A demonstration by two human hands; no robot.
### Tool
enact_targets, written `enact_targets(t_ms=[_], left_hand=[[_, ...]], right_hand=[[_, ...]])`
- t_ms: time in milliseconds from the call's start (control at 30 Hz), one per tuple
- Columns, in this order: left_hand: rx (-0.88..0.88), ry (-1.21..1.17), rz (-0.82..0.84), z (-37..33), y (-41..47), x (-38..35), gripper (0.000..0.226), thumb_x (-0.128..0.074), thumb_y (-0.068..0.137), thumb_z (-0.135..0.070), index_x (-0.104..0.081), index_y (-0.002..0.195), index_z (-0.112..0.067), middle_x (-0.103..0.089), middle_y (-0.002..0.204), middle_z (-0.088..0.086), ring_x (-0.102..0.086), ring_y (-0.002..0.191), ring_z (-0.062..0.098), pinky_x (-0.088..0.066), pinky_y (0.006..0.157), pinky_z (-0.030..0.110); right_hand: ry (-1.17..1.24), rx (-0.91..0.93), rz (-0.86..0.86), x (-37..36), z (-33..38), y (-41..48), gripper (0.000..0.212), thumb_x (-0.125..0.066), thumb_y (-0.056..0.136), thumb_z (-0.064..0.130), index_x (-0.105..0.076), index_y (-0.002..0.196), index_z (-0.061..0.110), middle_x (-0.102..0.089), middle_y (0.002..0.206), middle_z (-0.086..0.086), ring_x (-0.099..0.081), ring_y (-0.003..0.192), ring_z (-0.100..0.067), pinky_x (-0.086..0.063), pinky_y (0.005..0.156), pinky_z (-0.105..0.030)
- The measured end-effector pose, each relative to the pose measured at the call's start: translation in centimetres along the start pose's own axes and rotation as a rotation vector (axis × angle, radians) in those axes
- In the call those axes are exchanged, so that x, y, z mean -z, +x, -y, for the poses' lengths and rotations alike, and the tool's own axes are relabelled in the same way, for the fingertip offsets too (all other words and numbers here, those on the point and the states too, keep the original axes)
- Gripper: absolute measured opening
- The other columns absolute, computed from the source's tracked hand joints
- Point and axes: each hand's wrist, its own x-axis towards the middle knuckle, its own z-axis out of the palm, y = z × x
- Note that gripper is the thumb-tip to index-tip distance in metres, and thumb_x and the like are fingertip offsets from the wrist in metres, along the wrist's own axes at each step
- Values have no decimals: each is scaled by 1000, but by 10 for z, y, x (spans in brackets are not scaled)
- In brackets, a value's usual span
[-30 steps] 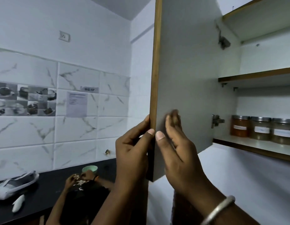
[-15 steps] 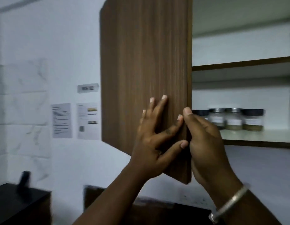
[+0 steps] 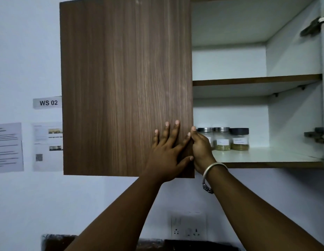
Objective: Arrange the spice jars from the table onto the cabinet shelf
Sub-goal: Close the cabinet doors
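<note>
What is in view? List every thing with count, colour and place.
cabinet door: one, brown wood grain, centre-left of view.
spice jars: three showing, clear, two silver lids, one black, on lower shelf.
upper shelf: one, brown-edged, above the jars.
hinges: two, metal, far right.
sign: one, grey, wall left of door.
papers: two, white, wall below sign.
socket: one, white, wall below the door.
bangle: one, silver, right wrist.
left hand: one, flat on door's front.
right hand: one, gripping door's edge.
</note>
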Motion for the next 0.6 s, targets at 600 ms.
enact_targets(t_ms=[600], left_hand=[[28,16,156,1,17,4,82,-12,86,-78,-6,159,-39,19,166,11,17,152,39,1,121,60]], right_hand=[[-54,-50,58,1,-3,10,27,-55,104,30,-73,97,11,-75,108,-12,-72,99,-24,-57,88,-36]])
